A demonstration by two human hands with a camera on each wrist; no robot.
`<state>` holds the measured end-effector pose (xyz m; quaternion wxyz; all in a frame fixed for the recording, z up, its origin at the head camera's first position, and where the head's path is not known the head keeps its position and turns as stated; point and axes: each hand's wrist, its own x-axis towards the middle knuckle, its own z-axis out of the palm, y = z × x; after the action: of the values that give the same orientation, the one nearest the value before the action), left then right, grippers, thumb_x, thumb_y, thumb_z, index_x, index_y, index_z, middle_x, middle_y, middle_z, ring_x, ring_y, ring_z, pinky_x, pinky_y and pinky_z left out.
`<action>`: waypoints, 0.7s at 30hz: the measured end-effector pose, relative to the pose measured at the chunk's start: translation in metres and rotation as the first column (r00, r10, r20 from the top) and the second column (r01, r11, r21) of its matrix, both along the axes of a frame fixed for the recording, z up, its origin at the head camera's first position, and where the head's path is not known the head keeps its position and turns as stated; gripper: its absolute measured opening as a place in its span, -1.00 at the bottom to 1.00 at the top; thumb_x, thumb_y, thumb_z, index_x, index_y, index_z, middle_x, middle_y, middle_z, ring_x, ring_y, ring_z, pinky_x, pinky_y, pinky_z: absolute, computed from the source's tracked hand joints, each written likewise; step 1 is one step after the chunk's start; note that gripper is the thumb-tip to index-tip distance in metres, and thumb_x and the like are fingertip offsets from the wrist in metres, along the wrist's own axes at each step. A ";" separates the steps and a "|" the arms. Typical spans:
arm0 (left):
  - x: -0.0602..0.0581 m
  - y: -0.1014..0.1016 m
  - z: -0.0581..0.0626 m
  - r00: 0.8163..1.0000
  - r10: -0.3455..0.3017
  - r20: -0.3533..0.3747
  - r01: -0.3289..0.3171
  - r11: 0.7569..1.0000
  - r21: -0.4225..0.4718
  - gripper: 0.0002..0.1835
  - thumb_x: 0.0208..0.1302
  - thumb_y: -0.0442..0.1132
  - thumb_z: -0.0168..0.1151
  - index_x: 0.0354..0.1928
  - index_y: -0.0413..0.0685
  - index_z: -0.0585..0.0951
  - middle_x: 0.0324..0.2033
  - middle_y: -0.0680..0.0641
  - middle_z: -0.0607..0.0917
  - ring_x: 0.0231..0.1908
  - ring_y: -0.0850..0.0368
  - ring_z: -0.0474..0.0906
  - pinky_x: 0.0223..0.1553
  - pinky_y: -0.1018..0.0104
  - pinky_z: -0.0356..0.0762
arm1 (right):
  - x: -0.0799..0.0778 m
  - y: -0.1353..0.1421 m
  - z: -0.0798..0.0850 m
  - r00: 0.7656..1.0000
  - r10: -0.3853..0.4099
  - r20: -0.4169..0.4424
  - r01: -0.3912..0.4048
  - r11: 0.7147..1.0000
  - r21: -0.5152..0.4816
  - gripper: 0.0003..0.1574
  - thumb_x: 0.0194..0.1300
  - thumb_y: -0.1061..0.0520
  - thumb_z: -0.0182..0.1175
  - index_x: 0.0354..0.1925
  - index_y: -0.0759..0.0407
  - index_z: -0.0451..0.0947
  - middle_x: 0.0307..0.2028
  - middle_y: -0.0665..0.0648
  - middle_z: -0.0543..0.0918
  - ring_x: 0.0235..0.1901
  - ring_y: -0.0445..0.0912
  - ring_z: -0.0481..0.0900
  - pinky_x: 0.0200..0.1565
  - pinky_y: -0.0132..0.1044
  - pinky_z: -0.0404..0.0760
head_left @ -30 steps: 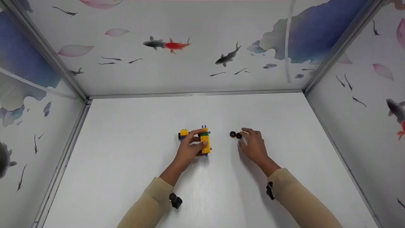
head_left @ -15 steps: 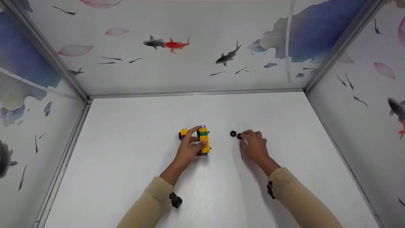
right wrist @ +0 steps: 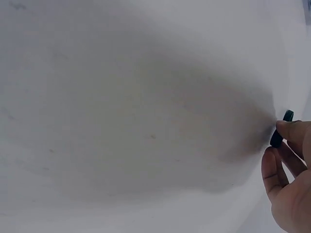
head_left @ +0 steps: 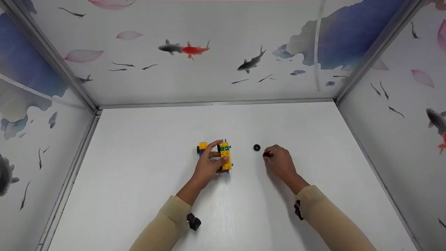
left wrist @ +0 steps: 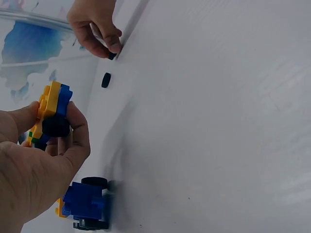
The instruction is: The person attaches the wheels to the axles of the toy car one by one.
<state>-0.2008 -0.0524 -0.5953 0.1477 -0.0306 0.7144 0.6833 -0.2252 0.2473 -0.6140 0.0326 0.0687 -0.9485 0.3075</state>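
My left hand (head_left: 207,165) grips a toy car body (head_left: 226,161) of yellow, green and blue bricks, raised off the table. Black wheels sit on its left side, and bare axle ends stick out on its right. In the left wrist view one wheel (left wrist: 56,126) of it shows between the fingers. Over on the right, my right hand (head_left: 281,161) pinches a small black wheel (right wrist: 277,140) between thumb and fingers, just above the table. A second loose black wheel (head_left: 256,147) lies to the left of that hand.
Behind the left hand stands a smaller yellow and blue brick piece (head_left: 202,147) with black wheels, clearer in the left wrist view as a blue block (left wrist: 83,201). The white table (head_left: 139,139) is bounded by printed panels at the back and sides.
The right hand has closed on one of the two loose wheels and drawn it slightly right, away from the other. The left hand has hardly moved; its index finger has shifted along the car body.
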 end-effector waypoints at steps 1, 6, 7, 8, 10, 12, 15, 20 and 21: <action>0.000 0.000 0.000 1.000 -0.001 0.000 0.001 1.000 -0.001 -0.30 0.58 -0.21 0.40 0.59 0.57 0.42 0.23 -0.16 0.68 0.04 -0.02 0.77 0.05 0.17 0.86 | 0.000 -0.001 0.001 1.000 0.000 0.001 0.000 1.000 -0.018 -0.69 0.43 0.31 0.44 0.11 0.35 0.75 0.03 0.32 0.79 0.06 0.23 0.78 0.17 0.16 0.75; 0.002 0.002 0.000 1.000 -0.003 -0.010 0.003 1.000 0.000 -0.30 0.57 -0.21 0.40 0.58 0.58 0.43 0.21 -0.17 0.69 0.03 -0.01 0.78 0.04 0.16 0.86 | 0.000 -0.008 0.006 1.000 0.011 0.012 -0.010 0.995 -0.099 -0.56 0.43 0.31 0.45 0.24 0.33 0.72 0.06 0.30 0.78 0.04 0.19 0.81 0.09 0.10 0.81; 0.002 0.002 0.000 1.000 -0.002 -0.012 0.002 1.000 -0.002 -0.30 0.57 -0.20 0.41 0.57 0.59 0.44 0.20 -0.16 0.69 0.02 0.00 0.78 0.03 0.17 0.86 | -0.001 -0.010 0.007 1.000 0.019 0.009 -0.018 0.994 -0.112 -0.55 0.43 0.32 0.45 0.25 0.32 0.72 0.08 0.30 0.78 0.04 0.18 0.81 0.08 0.08 0.81; 0.003 0.002 0.000 1.000 -0.001 -0.015 0.000 1.000 -0.002 -0.30 0.57 -0.20 0.41 0.57 0.60 0.44 0.20 -0.16 0.70 0.02 0.00 0.78 0.03 0.16 0.87 | 0.000 -0.012 0.009 1.000 0.028 0.002 -0.028 0.992 -0.125 -0.54 0.43 0.32 0.46 0.25 0.32 0.72 0.09 0.30 0.78 0.05 0.17 0.81 0.07 0.07 0.82; 0.003 0.003 0.000 1.000 0.001 -0.017 -0.001 1.000 -0.001 -0.31 0.56 -0.20 0.41 0.57 0.60 0.45 0.20 -0.16 0.70 0.02 0.00 0.78 0.03 0.16 0.87 | 0.000 -0.016 0.011 0.998 0.051 -0.027 -0.054 0.989 -0.139 -0.55 0.42 0.33 0.47 0.24 0.30 0.73 0.10 0.28 0.78 0.04 0.17 0.81 0.04 0.06 0.82; 0.003 0.003 0.000 1.000 0.003 -0.016 -0.003 1.000 -0.005 -0.31 0.56 -0.20 0.42 0.57 0.60 0.45 0.20 -0.16 0.70 0.03 0.00 0.78 0.03 0.16 0.87 | 0.000 -0.020 0.013 0.996 0.066 -0.054 -0.073 0.986 -0.147 -0.56 0.41 0.32 0.49 0.23 0.26 0.75 0.10 0.24 0.79 0.03 0.15 0.81 0.01 0.05 0.82; 0.002 0.004 -0.001 1.000 0.004 -0.015 -0.004 1.000 -0.004 -0.31 0.56 -0.20 0.42 0.57 0.57 0.45 0.21 -0.16 0.70 0.03 0.00 0.77 0.02 0.17 0.87 | -0.001 -0.027 0.015 0.994 0.070 -0.078 -0.082 0.985 -0.153 -0.55 0.39 0.30 0.52 0.22 0.19 0.77 0.07 0.16 0.82 0.02 0.09 0.80 -0.02 0.00 0.81; 0.003 0.006 -0.001 1.000 -0.002 -0.026 0.002 1.000 0.000 -0.30 0.55 -0.18 0.43 0.60 0.51 0.44 0.21 -0.18 0.70 0.00 0.00 0.79 0.01 0.18 0.87 | -0.002 -0.038 0.019 0.997 0.065 -0.051 -0.075 0.969 -0.235 -0.51 0.38 0.29 0.53 0.25 0.16 0.77 0.06 0.11 0.82 0.03 0.01 0.81 -0.01 -0.06 0.81; 0.004 0.006 -0.001 1.000 -0.003 -0.027 0.003 1.000 0.000 -0.30 0.55 -0.18 0.43 0.60 0.52 0.44 0.21 -0.18 0.70 0.00 0.00 0.79 0.01 0.18 0.87 | -0.001 -0.040 0.020 0.996 0.068 -0.051 -0.078 0.965 -0.250 -0.52 0.38 0.29 0.52 0.24 0.15 0.78 0.06 0.11 0.81 0.03 0.01 0.82 0.00 -0.06 0.82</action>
<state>-0.1972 -0.0466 -0.5959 0.1391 -0.0202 0.7165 0.6833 -0.2267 0.2077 -0.5936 0.0498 0.1054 -0.8978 0.4247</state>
